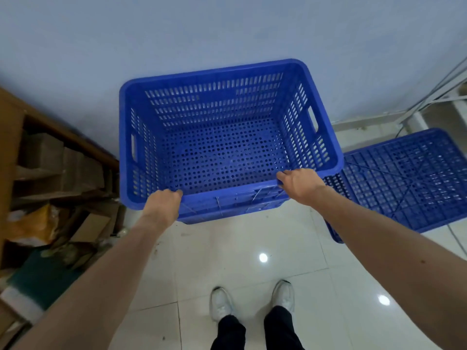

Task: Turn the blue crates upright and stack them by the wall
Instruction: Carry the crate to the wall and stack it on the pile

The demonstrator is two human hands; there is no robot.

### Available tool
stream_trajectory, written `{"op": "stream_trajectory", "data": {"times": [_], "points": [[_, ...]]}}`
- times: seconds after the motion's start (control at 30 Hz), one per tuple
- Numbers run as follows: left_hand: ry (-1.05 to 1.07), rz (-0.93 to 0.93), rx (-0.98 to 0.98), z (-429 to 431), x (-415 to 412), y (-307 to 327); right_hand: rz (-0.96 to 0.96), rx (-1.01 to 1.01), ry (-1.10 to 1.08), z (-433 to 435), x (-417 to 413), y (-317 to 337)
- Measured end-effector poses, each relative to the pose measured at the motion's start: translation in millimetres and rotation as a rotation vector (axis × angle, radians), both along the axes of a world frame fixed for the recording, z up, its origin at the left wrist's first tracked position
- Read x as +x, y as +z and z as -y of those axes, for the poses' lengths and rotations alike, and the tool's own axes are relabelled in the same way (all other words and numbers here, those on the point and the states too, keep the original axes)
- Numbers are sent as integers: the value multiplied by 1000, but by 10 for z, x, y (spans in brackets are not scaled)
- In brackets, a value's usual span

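Observation:
An upright blue crate (222, 102) with slotted walls and a perforated floor stands against the pale wall, open side up. Below its near rim another blue edge shows, so it seems to sit on or in a second crate (227, 210). My left hand (163, 205) grips the near rim at the left. My right hand (299, 184) grips the same rim at the right. To the right, an upside-down blue crate (409, 178) lies on the floor with its ribbed bottom facing up.
A brown shelf (38, 157) full of cardboard boxes and packages stands at the left, close to the crate. White metal framing (429, 102) and cables are at the back right. My white shoes (252, 299) stand on glossy white floor tiles.

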State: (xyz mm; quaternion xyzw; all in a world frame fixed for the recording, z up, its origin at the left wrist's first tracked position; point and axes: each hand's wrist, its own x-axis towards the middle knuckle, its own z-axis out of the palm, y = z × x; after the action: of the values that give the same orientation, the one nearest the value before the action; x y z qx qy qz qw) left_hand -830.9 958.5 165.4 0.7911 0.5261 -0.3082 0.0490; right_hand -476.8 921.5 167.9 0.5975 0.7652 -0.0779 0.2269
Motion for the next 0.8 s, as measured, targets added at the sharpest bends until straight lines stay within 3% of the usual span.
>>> {"op": "stream_trajectory", "data": {"times": [0.4,0.8], "points": [[-72,18,87,46,-79,-64,110,57,115,-31,64,16],[-75,28,117,95,-44,-89,175,-13,201,-161,232,-30]]}}
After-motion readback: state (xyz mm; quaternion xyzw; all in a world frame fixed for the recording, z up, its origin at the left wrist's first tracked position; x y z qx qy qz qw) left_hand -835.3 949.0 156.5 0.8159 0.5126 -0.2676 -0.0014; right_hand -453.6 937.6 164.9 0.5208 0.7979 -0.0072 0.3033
